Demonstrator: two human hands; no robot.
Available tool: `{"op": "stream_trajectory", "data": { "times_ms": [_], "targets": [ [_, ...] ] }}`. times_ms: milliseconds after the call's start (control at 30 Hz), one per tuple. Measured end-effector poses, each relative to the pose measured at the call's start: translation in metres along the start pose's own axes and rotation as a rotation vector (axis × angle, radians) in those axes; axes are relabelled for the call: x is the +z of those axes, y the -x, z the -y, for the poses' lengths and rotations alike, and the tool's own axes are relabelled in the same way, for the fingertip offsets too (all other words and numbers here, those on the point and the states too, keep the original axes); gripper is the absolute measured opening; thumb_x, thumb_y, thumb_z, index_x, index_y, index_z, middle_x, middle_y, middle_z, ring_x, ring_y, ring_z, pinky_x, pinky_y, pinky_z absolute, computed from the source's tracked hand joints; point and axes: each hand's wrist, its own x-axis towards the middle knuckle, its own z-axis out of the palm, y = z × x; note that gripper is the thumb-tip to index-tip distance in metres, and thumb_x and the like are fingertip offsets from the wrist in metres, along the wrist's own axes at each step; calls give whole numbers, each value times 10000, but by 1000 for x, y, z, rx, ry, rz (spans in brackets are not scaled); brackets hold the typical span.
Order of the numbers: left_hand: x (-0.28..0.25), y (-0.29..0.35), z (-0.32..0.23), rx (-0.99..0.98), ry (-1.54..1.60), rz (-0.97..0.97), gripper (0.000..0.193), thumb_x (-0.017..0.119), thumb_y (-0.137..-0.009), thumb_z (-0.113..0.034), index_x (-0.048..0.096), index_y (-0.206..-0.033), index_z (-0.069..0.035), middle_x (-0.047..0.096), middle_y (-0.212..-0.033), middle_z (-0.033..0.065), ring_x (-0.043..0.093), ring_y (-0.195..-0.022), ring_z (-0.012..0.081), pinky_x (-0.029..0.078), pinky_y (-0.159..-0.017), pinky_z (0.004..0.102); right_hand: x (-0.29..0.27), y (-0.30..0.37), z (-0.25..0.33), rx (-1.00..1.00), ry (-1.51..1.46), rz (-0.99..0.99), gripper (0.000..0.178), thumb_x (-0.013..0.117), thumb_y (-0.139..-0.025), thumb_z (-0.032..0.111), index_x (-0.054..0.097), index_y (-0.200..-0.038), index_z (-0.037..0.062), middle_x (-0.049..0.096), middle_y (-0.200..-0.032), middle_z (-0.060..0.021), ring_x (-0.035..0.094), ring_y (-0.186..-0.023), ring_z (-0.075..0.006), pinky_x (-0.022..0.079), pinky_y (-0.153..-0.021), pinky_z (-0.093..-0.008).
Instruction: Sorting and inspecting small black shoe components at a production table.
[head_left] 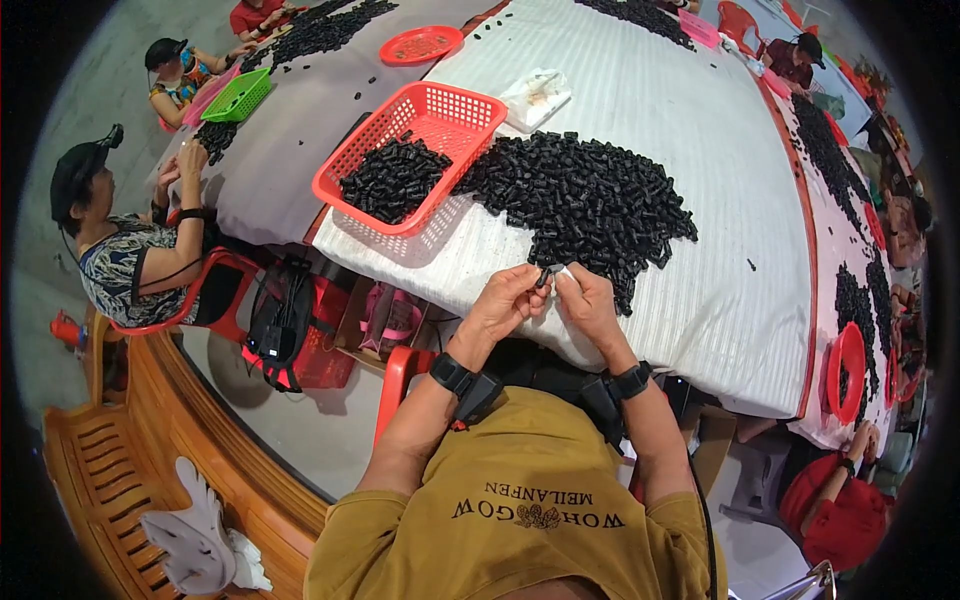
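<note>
My left hand (508,302) pinches a small black piece (543,277) between thumb and fingertips at the table's near edge. Close beside it, my right hand (588,305) is closed, its thumb and finger meeting at the same spot. A pale, thin bit shows at the right fingertips, too small to name. Just beyond both hands spreads a large heap of small black cylindrical pieces (590,200). To the left of the heap stands a red slotted plastic basket (462,112), with more black pieces (396,178) piled in its near part.
A white tray with a crumpled plastic sheet (535,98) lies behind the basket, and a red round tray (420,45) further back. White cloth (740,330) covers the table. At left a person (140,240) sits working; others sit around. A wooden bench (190,430) stands lower left.
</note>
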Motion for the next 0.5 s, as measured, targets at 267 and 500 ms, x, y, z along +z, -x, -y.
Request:
{"op": "stream_trajectory", "data": {
  "times_ms": [267,500],
  "targets": [
    [-3,-1,2,46,32,10,176,548,-893,-195,552,-859,-22,541,-742,40,483,-597,103,417,-547,218,-1,0,15,-29,77,39,259,552,-857,261,599,-802,13,578,-625,-142,549,-542,-161,425,-522,-286],
    [-3,-2,2,44,48,9,166,554,-887,-192,546,-852,-30,536,-735,42,474,-588,106,409,-542,224,0,-2,7,-83,94,25,276,553,-856,266,570,-764,6,519,-573,-138,489,-504,-146,405,-499,-295]
  ]
}}
